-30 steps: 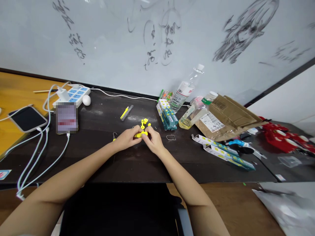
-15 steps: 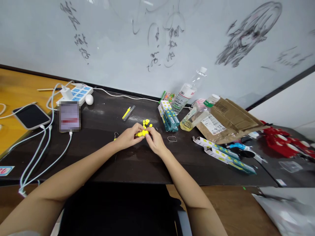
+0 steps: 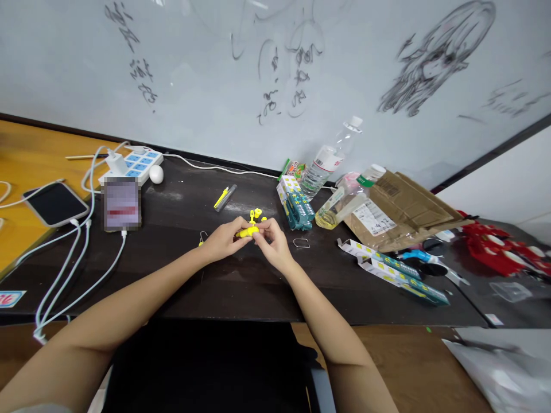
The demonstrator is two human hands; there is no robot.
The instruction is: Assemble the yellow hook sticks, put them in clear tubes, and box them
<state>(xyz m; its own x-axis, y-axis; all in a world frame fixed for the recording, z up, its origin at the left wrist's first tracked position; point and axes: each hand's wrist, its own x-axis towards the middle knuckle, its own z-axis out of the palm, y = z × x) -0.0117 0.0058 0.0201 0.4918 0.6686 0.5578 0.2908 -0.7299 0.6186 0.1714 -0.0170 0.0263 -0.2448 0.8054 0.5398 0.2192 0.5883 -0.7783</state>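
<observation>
Between my two hands is a small yellow plastic piece [image 3: 247,232], held low above the dark desk. My left hand [image 3: 223,240] pinches its left end, and my right hand [image 3: 272,245] has thumb and fingers closed on its right end. Fingertips cover part of the piece, so its exact kind is unclear. Just beyond the fingers lie several loose yellow parts [image 3: 257,213]. A clear tube with a yellow stick inside [image 3: 225,198] rests farther back. Bent metal wire [image 3: 301,243] lies right of my right hand, and a small hook [image 3: 202,237] sits beside my left wrist.
A green-and-white box [image 3: 295,203], a water bottle [image 3: 321,172] and a bottle of yellow liquid [image 3: 344,198] stand behind on the right, near cardboard [image 3: 400,206]. Flat opened boxes [image 3: 394,272] lie right. Phones [image 3: 55,203], cables and a power strip [image 3: 142,166] occupy the left.
The fingers of my right hand have shifted slightly and curl further over the yellow piece's right end. My left hand keeps almost the same place.
</observation>
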